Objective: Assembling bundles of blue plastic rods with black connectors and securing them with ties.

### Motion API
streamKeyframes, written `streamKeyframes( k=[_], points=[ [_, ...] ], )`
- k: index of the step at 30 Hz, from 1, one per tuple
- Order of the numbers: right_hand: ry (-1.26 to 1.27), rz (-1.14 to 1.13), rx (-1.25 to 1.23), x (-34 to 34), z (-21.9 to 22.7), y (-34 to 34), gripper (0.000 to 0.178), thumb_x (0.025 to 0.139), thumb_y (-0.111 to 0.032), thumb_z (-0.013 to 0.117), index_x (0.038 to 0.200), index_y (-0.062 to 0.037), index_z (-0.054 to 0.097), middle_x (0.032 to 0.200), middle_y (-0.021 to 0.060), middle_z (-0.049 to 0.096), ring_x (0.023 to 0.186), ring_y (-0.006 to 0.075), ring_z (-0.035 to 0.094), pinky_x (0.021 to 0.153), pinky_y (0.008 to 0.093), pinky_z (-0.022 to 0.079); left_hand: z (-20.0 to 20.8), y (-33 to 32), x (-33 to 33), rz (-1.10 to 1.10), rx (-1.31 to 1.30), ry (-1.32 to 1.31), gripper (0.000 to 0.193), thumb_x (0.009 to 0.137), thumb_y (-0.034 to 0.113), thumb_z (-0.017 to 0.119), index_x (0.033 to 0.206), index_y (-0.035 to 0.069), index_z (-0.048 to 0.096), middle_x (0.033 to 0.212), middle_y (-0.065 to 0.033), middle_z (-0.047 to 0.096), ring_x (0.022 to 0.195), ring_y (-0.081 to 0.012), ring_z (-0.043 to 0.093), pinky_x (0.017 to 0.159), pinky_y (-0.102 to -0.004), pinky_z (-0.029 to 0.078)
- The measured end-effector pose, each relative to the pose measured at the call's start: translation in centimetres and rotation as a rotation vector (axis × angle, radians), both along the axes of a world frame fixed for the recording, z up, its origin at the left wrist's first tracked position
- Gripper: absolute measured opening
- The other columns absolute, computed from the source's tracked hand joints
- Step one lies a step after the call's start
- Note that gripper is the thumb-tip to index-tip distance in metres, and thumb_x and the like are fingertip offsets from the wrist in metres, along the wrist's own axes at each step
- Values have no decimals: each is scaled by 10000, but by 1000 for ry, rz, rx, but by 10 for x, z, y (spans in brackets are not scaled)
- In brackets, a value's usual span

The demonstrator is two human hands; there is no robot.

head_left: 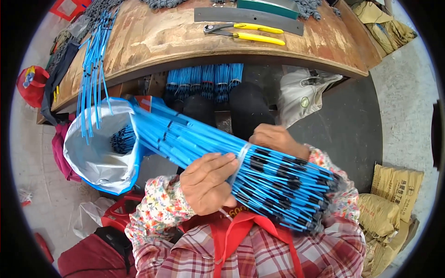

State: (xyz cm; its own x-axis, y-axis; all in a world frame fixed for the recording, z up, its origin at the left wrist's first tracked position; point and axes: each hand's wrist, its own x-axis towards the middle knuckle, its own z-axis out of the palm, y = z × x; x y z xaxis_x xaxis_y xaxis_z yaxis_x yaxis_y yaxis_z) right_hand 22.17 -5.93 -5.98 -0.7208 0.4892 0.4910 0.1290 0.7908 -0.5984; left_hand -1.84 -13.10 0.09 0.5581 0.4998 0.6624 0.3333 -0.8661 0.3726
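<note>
A thick bundle of thin blue tubes with black bands and black ends [287,185] lies slanting across my lap, over my right forearm. A whitish tie strip [242,160] runs round it. My left hand [208,183] is closed over the near side of the bundle, with its fingertips beside the strip. At the far side, next to the strip's upper end, my right hand [276,138] is curled closed; what its fingers hold is hidden. The bundle's left part is smeared by motion and passes the rim of a white-lined blue bag [99,167], where more black tube ends show.
Loose blue tubes [95,69] hang over the edge of the wooden table [153,34]. On it lie yellow-handled cutters [257,34] and a grey metal strip [208,15]. Tied blue bundles [204,78] stand underneath. A white bag [301,95] hangs at right; tan sacks [384,208] lie beyond.
</note>
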Motion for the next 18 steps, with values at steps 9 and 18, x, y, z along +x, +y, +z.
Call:
streamKeyframes(
  k=[9, 18],
  points=[
    [-440, -124, 267, 38, 32, -1, 120, 736, -146, 579, 779, -53, 517, 698, 80, 458, 648, 238, 529, 529, 333, 445, -41, 22, 41, -131, 169, -32, 300, 819, 268, 637, 684, 23, 527, 924, -193, 635, 900, -324, 636, 796, -406, 530],
    [-517, -259, 52, 35, 14, -8, 137, 807, -128, 570, 752, -40, 480, 713, 95, 455, 650, 276, 503, 563, 368, 429, -46, 20, 31, -213, 9, 152, 277, 743, 256, 679, 720, 12, 551, 917, -168, 617, 933, -303, 611, 813, -407, 508]
  ],
)
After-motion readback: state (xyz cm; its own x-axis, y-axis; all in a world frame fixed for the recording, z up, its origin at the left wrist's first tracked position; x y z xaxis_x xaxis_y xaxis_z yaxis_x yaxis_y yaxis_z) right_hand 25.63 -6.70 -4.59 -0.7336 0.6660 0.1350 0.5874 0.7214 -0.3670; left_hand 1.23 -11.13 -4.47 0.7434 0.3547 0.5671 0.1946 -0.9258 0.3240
